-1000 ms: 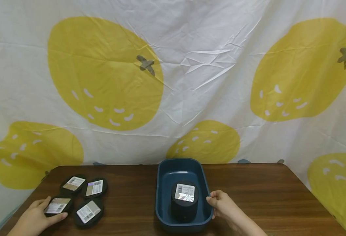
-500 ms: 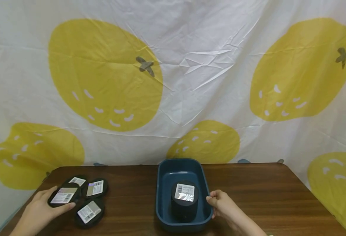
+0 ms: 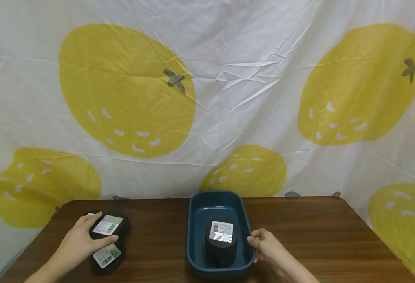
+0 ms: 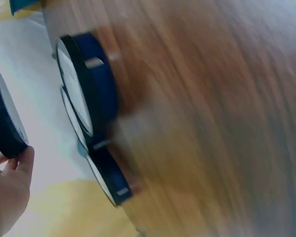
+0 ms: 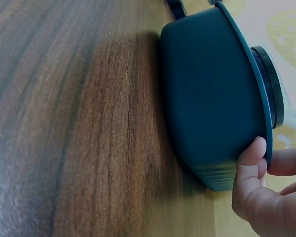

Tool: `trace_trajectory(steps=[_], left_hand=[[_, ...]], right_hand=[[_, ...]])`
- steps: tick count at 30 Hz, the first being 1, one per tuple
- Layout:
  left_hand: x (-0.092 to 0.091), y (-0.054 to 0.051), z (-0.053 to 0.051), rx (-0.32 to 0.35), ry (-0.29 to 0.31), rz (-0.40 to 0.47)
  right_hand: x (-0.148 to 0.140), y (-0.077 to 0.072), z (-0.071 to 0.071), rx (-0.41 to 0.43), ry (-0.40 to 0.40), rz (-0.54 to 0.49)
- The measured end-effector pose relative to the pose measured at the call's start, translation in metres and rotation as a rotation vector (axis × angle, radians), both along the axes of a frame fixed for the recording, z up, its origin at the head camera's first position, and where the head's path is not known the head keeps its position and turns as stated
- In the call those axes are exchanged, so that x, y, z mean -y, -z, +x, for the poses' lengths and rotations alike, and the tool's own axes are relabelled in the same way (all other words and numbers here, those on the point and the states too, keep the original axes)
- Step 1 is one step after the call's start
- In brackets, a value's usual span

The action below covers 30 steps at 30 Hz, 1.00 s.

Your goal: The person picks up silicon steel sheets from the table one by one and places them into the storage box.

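Observation:
My left hand (image 3: 79, 239) grips a round black container (image 3: 107, 226) with a white label, raised above others of its kind at the table's left. In the left wrist view the held container (image 4: 7, 116) is off the table, between fingers and thumb of the hand (image 4: 10, 195). Another labelled container (image 3: 107, 255) lies just in front. My right hand (image 3: 269, 247) pinches the right rim of a dark blue tray (image 3: 196, 251); the right wrist view shows the hand (image 5: 271, 190) at the tray's edge (image 5: 212, 94). Inside the tray stands a black cylindrical pile (image 3: 221, 245), label on top.
The brown wooden table (image 3: 150, 236) runs back to a white cloth (image 3: 228, 98) printed with yellow fruit shapes. Three containers, one of them nearest the camera (image 4: 89, 84), stand on the table in the left wrist view.
My left hand has picked up the container at the near left of the group and carried it up and to the right, over the others. The right hand and tray have stayed put.

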<state>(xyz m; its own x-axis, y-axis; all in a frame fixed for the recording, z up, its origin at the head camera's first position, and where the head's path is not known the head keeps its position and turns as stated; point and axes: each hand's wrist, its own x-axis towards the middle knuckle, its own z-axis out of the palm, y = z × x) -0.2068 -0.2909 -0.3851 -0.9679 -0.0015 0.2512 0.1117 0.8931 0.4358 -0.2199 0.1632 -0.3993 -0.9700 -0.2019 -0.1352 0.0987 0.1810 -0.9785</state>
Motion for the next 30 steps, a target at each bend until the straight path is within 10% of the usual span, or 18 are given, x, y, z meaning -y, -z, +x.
trace_trajectory(steps=[30], left_hand=[[-0.063,-0.025,-0.017,-0.032,0.119,0.039]], right_hand=[[-0.001,0.003,0.000,-0.013,0.014,-0.006]])
